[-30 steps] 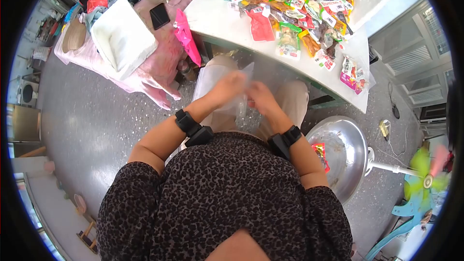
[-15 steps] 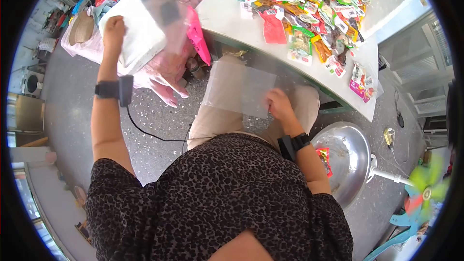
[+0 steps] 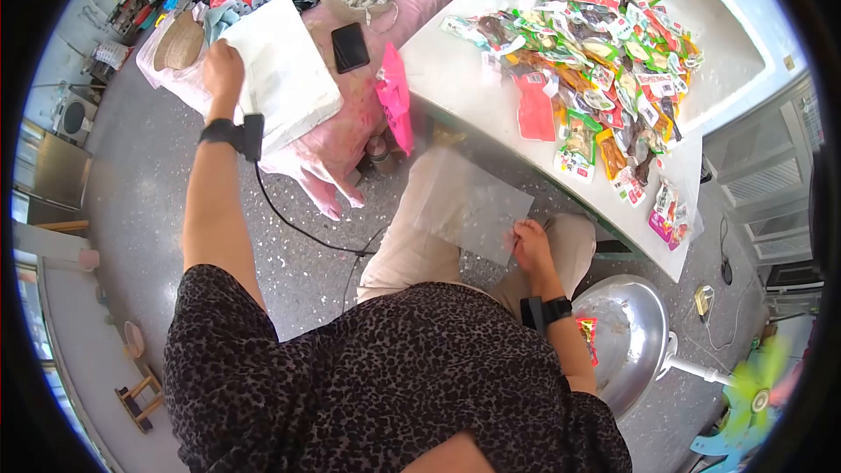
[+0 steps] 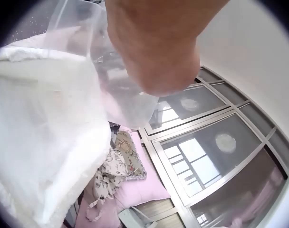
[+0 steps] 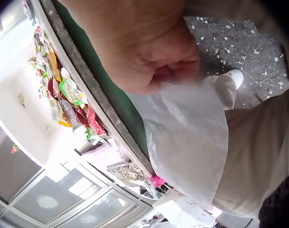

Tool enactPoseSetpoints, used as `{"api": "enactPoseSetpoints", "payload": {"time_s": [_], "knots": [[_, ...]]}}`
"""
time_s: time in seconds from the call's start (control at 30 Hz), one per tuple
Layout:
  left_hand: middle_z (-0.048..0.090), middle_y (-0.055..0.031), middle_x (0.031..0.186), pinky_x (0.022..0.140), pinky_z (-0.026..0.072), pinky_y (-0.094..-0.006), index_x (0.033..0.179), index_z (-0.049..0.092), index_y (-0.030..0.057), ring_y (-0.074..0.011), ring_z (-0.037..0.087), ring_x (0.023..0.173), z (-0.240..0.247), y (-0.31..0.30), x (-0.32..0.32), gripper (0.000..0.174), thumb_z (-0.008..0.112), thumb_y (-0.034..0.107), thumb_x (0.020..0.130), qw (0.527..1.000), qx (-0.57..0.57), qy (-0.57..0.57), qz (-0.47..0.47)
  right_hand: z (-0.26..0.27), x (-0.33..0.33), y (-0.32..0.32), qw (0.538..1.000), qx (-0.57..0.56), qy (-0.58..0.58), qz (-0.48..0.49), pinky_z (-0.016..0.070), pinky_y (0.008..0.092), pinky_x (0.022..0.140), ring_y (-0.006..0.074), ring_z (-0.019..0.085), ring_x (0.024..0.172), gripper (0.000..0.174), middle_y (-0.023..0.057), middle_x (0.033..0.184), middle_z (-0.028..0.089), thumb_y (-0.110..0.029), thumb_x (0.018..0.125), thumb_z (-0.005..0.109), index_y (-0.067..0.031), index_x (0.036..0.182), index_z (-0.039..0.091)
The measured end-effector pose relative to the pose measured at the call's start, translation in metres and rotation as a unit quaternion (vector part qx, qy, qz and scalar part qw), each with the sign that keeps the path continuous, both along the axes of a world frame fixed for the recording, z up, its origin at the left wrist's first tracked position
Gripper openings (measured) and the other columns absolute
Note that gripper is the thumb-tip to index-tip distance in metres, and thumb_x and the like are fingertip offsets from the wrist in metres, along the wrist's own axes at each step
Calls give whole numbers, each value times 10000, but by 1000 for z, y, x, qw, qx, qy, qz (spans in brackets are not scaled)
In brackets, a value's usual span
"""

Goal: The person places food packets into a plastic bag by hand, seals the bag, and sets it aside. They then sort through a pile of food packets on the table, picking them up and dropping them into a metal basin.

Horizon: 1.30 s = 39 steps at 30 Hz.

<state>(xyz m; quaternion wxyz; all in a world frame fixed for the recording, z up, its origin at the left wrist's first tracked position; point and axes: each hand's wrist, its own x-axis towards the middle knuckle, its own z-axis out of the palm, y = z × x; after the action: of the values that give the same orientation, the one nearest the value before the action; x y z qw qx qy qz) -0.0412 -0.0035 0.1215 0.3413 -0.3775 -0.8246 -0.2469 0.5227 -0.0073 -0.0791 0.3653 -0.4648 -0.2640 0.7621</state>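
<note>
My right hand (image 3: 531, 245) pinches the corner of a clear plastic bag (image 3: 477, 206), which spreads flat over the thighs. In the right wrist view, the same bag (image 5: 187, 137) hangs from the curled fingers, semi-transparent and slightly wrinkled. Far to the left, my left hand (image 3: 223, 74) is curled at the left edge of a white foam box (image 3: 285, 79). Thin clear plastic (image 4: 123, 95) hangs from that hand beside the box in the left wrist view; its fingertips are hidden there.
Colourful snack packets (image 3: 596, 79) are heaped on the white table (image 3: 491, 79) at the right. A phone (image 3: 350, 46) and pink bag (image 3: 394, 101) lie near the foam box on pink cloth. A metal basin (image 3: 626, 324) holding a red packet stands by my right arm, near a spinning fan (image 3: 758, 398).
My hands were together over the lap; the left has swung out left to the foam box, trailing clear plastic. The right has stayed over the lap with its bag. The head view has shifted.
</note>
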Motion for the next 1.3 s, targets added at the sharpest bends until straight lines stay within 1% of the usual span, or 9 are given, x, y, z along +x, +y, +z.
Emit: {"api": "enactPoseSetpoints", "payload": {"time_s": [0.37,0.53,0.7,0.77,0.87,1.0,1.1,1.2,1.3], "knots": [[534,-148,884,738,395,-425,833,510,62,-311,499,866,-98,-4,44,171,407,157,735,936,-329,-122,-33,-18,9,3,999,31,8,36,457,275,577,129,501,589,46,19,661,493,-25,739,466,-58,767,480],[544,-151,839,710,410,-372,899,535,60,-307,516,796,-94,-10,92,225,462,188,729,952,-165,-134,-219,-7,1,2,999,36,23,10,380,239,436,118,494,520,7,16,609,490,-60,736,479,-65,737,483],[560,-111,760,649,415,-315,825,550,33,-225,538,749,-105,-32,223,256,519,273,742,794,-220,-384,-416,6,-5,-1,999,41,22,6,373,223,449,110,490,527,25,18,594,489,-72,747,479,-50,754,488],[559,-107,765,656,419,-315,831,559,44,-220,536,764,-97,-42,268,288,535,313,729,696,-286,-571,-329,9,-5,-1,997,63,6,35,368,217,453,102,475,518,35,17,591,487,-78,748,485,-46,761,491],[552,-116,742,640,418,-317,797,556,38,-224,533,744,-130,-42,290,280,555,301,701,710,-244,-557,-356,16,0,0,991,103,2,87,356,211,454,91,448,504,48,15,593,484,-86,746,498,-42,763,494],[529,-129,690,564,403,-318,700,520,28,-246,512,607,-129,-46,318,173,545,194,660,804,-240,-313,-445,28,-5,-3,990,98,-3,97,376,222,468,111,475,537,45,24,620,492,-78,751,491,-39,773,491],[510,-111,655,557,400,-310,710,513,26,-213,506,594,-126,-42,318,143,525,165,683,747,-233,-438,-442,21,1,0,989,109,-1,98,393,226,486,134,503,565,56,37,635,498,-74,753,487,-32,791,490],[489,-33,624,525,387,-270,769,490,21,-129,459,541,-115,-45,311,132,510,144,723,575,-168,-694,-399,26,7,1,992,108,-6,68,394,221,495,125,502,569,45,30,637,497,-71,748,489,-35,775,492],[485,-3,638,553,398,-245,828,480,13,-108,469,582,-120,-43,310,162,518,140,735,691,-176,-570,-409,37,9,-2,993,104,23,52,407,222,527,107,494,580,24,17,655,501,-66,743,489,-43,747,496]]}}
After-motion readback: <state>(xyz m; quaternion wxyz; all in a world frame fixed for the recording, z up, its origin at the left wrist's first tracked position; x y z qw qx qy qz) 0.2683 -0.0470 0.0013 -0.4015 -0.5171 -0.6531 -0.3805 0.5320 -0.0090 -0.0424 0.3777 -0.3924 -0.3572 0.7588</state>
